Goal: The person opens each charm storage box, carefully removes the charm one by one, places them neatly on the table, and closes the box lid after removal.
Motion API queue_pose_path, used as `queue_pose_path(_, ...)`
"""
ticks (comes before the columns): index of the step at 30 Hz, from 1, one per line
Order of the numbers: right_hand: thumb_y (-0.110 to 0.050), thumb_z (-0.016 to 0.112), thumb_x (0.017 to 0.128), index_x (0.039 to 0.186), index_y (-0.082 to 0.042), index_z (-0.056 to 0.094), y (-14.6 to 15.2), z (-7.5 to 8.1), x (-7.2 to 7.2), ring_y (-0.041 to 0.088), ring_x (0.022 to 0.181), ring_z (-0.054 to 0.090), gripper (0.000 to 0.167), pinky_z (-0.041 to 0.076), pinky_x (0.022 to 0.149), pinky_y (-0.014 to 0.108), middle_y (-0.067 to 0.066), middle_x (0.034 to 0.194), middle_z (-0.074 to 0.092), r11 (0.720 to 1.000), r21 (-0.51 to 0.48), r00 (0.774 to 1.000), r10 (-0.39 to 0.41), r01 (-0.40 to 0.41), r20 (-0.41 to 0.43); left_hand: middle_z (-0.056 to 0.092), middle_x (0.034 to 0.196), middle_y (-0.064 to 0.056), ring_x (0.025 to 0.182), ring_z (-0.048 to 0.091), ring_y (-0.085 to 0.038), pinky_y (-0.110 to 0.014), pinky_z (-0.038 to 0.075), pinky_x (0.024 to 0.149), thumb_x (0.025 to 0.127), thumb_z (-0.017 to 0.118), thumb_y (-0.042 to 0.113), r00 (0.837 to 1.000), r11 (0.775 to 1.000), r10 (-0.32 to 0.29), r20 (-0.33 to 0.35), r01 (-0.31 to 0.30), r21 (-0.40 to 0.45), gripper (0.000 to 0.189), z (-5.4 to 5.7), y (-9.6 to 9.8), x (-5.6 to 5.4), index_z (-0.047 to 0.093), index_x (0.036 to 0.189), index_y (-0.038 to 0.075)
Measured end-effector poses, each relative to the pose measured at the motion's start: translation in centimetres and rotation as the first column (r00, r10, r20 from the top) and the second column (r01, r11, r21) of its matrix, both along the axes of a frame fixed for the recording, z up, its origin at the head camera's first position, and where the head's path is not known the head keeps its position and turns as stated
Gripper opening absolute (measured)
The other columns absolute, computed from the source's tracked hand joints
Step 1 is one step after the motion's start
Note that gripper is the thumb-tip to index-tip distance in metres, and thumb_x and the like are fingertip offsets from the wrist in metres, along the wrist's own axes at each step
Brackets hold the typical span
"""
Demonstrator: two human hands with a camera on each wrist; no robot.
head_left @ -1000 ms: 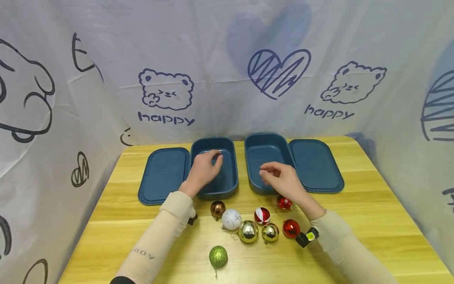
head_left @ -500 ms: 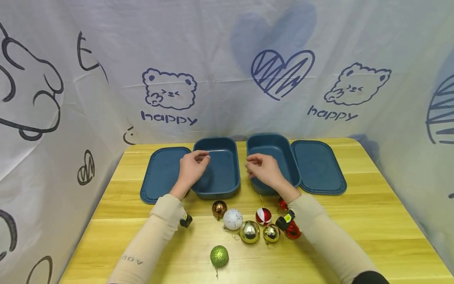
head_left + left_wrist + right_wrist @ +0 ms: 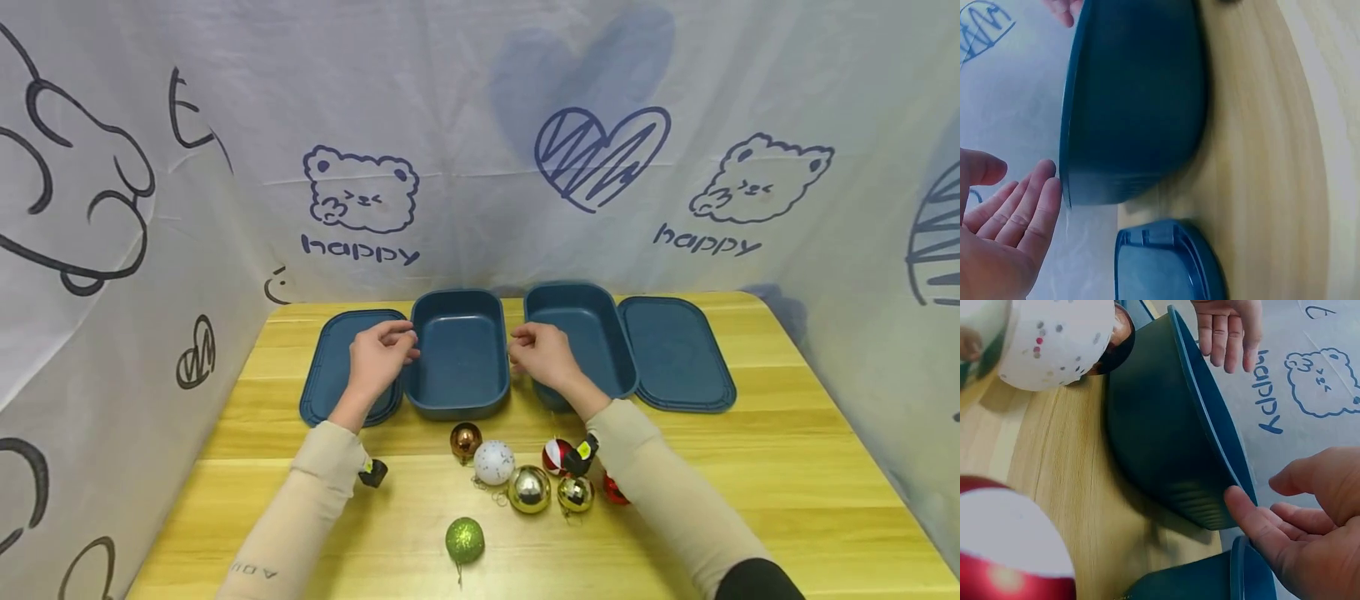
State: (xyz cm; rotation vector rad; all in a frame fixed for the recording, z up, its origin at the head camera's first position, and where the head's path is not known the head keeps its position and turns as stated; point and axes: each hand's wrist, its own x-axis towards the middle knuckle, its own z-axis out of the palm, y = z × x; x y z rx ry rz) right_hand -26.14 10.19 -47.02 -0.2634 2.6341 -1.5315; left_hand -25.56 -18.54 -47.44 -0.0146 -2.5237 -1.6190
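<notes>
Two deep blue plastic boxes stand side by side at the back of the table. My left hand (image 3: 377, 357) is at the left rim of the left box (image 3: 459, 367), above a flat lid (image 3: 330, 383). In the left wrist view its fingers (image 3: 1038, 219) reach right up to the box's rim, thumb apart. Between the boxes, overlapping the edge of the right box (image 3: 588, 333), is my right hand (image 3: 545, 354). In the right wrist view a fingertip (image 3: 1238, 499) lies at the left box's rim. Neither hand holds anything.
In front of the boxes lie several Christmas baubles: brown (image 3: 466, 440), speckled white (image 3: 493, 462), gold (image 3: 528, 489), faceted gold (image 3: 575, 493), red-and-white (image 3: 555, 456) and red (image 3: 613, 490). A green glitter bauble (image 3: 465, 540) lies nearer. Another lid (image 3: 677, 354) is at right.
My left hand has moved left from over the left box to its outer rim. My right hand has moved left from over the right box to between the boxes.
</notes>
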Motion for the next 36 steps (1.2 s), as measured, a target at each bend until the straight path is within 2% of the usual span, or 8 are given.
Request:
queue_pose_path(4, -0.015, 0.063, 0.102, 0.136, 0.005, 0.066, -0.5, 0.3, 0.1, 0.037, 0.087, 0.079, 0.04, 0.063, 0.087, 0.045, 0.021, 0.114, 0.077, 0.996, 0.086, 0.999, 0.017, -0.015, -0.027, 0.079, 0.113, -0.021, 0.088, 0.08, -0.024, -0.032, 0.066, 0.077, 0.104, 0.064, 0.019, 0.999, 0.999, 0.039, 0.027, -0.04, 0.033, 0.034, -0.1, -1.3, 0.3, 0.071, 0.134, 0.004)
queue_pose_path(12, -0.011, 0.068, 0.101, 0.131, 0.004, 0.071, -0.7, 0.3, 0.1, 0.027, 0.084, 0.078, 0.033, 0.064, 0.083, 0.042, 0.019, 0.112, 0.077, 0.989, 0.143, 0.998, 0.036, -0.029, -0.05, 0.076, 0.119, -0.025, 0.096, 0.079, -0.037, -0.02, 0.061, 0.07, 0.106, 0.062, 0.021, 0.992, 0.994, 0.106, 0.064, -0.105, -0.019, 0.037, -1.2, -4.6, 1.7, 0.068, 0.14, 0.008)
queue_pose_path(17, -0.012, 0.07, 0.1, 0.131, 0.004, 0.071, -0.8, 0.5, 0.3, 0.025, 0.085, 0.079, 0.035, 0.063, 0.087, 0.044, 0.019, 0.114, 0.077, 0.984, 0.173, 0.998, 0.042, -0.034, -0.046, 0.076, 0.12, -0.025, 0.084, 0.08, -0.02, -0.019, 0.062, 0.07, 0.105, 0.061, 0.021, 0.984, 0.987, 0.16, 0.078, -0.158, -0.033, 0.039, -2.0, -6.8, 2.7, 0.067, 0.14, 0.004)
queue_pose_path(19, -0.011, 0.069, 0.101, 0.133, 0.004, 0.07, -0.9, 0.4, 0.3, 0.025, 0.084, 0.079, 0.036, 0.063, 0.086, 0.043, 0.019, 0.114, 0.077, 0.984, 0.175, 0.998, 0.042, -0.033, -0.045, 0.077, 0.116, -0.025, 0.077, 0.079, -0.013, -0.017, 0.06, 0.067, 0.105, 0.062, 0.02, 0.976, 0.979, 0.202, 0.076, -0.199, -0.052, 0.039, -2.3, -7.5, 3.1, 0.067, 0.139, 0.003)
queue_pose_path(24, -0.01, 0.068, 0.101, 0.135, 0.004, 0.069, -1.1, 0.0, 0.2, 0.024, 0.084, 0.078, 0.037, 0.064, 0.085, 0.042, 0.019, 0.114, 0.077, 0.983, 0.183, 0.998, 0.042, -0.035, -0.036, 0.079, 0.103, -0.024, 0.064, 0.074, -0.01, -0.017, 0.054, 0.057, 0.103, 0.064, 0.019, 0.947, 0.946, 0.313, 0.079, -0.302, -0.12, 0.036, -3.0, -9.4, 3.9, 0.071, 0.133, 0.001)
queue_pose_path(31, -0.012, 0.068, 0.102, 0.135, 0.003, 0.07, -1.3, 0.2, 0.3, 0.027, 0.097, 0.077, 0.036, 0.062, 0.092, 0.045, 0.016, 0.113, 0.078, 0.963, 0.269, 0.998, 0.031, -0.015, -0.053, 0.079, 0.095, -0.02, 0.055, 0.061, 0.004, -0.021, 0.049, 0.054, 0.101, 0.064, 0.018, 0.931, 0.901, 0.362, 0.047, -0.336, -0.276, 0.03, -4.1, -11.6, 4.2, 0.077, 0.12, -0.002)
queue_pose_path(33, -0.012, 0.067, 0.102, 0.136, 0.003, 0.069, -1.3, 0.3, 0.3, 0.027, 0.097, 0.077, 0.037, 0.061, 0.093, 0.045, 0.016, 0.113, 0.078, 0.96, 0.28, 0.998, 0.034, -0.019, -0.049, 0.08, 0.096, -0.02, 0.057, 0.064, 0.0, -0.023, 0.049, 0.055, 0.101, 0.065, 0.019, 0.926, 0.887, 0.374, 0.044, -0.344, -0.308, 0.029, -4.4, -12.2, 4.3, 0.077, 0.118, -0.001)
queue_pose_path(36, -0.013, 0.067, 0.103, 0.137, 0.003, 0.069, -1.4, 0.3, 0.4, 0.027, 0.096, 0.077, 0.037, 0.061, 0.092, 0.045, 0.016, 0.114, 0.078, 0.96, 0.278, 0.999, 0.036, -0.023, -0.04, 0.08, 0.099, -0.021, 0.068, 0.071, -0.017, -0.028, 0.05, 0.062, 0.101, 0.065, 0.019, 0.918, 0.863, 0.395, 0.03, -0.36, -0.354, 0.029, -4.8, -12.9, 4.5, 0.078, 0.117, -0.001)
